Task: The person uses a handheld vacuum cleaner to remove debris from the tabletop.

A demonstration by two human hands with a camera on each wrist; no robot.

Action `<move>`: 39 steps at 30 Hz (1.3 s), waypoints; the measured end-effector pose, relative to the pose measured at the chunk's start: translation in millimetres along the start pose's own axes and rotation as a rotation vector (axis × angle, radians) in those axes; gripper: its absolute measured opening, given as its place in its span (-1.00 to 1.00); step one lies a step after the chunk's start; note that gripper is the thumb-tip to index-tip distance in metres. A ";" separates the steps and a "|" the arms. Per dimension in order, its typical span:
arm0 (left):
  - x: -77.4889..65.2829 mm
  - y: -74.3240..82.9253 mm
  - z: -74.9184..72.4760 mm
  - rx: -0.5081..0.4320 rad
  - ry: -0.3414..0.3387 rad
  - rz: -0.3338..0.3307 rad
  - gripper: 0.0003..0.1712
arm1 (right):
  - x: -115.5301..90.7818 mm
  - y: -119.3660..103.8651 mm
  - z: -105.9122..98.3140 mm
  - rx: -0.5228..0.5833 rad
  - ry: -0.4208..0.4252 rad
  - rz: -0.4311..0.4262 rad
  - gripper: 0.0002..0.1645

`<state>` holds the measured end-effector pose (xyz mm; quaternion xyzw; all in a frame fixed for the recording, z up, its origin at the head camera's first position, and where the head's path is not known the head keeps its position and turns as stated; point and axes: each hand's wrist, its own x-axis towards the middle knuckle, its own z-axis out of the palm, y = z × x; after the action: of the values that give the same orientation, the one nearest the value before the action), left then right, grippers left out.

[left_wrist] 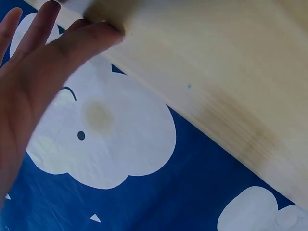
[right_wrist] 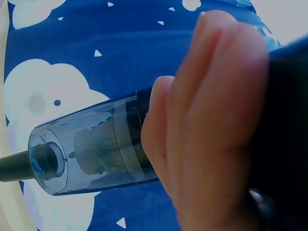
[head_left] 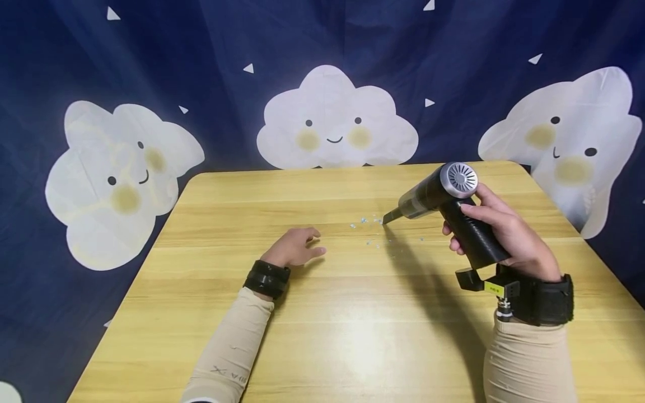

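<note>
My right hand (head_left: 509,229) grips the black handle of a handheld vacuum cleaner (head_left: 428,193) with a silver vented end. Its narrow nozzle slants down to the left, the tip at small blue scraps (head_left: 364,220) scattered on the wooden table (head_left: 312,313). In the right wrist view, bluish bits show inside the vacuum's clear dust cup (right_wrist: 91,144), and fingers (right_wrist: 211,110) wrap the handle. Left of the scraps, my left hand (head_left: 297,246) hovers low over the table or rests on it, which I cannot tell; its fingers are loosely bent and hold nothing.
Beyond the table's far edge hangs a dark blue curtain (head_left: 221,112) printed with white clouds and triangles. Black straps (head_left: 269,279) circle both wrists; the right one carries a small camera mount (head_left: 496,286). The vacuum's shadow falls across the table's right half.
</note>
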<state>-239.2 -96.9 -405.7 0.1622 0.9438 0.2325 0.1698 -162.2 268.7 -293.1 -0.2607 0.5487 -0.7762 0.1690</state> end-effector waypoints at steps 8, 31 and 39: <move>-8.0 2.4 -10.5 -0.156 -0.075 0.131 -0.64 | 0.7 0.8 1.2 -0.006 0.007 0.003 -0.51; -14.1 0.8 -9.1 -0.330 -0.362 0.464 0.27 | 2.1 1.8 2.9 -0.027 0.010 0.017 -0.51; -8.7 3.8 -6.3 -0.381 0.069 0.614 -0.05 | 2.1 2.4 3.1 -0.036 0.014 0.015 -0.53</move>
<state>-233.1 -99.5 -396.4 0.3957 0.7961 0.4495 0.0873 -162.1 264.4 -294.1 -0.2540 0.5658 -0.7666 0.1663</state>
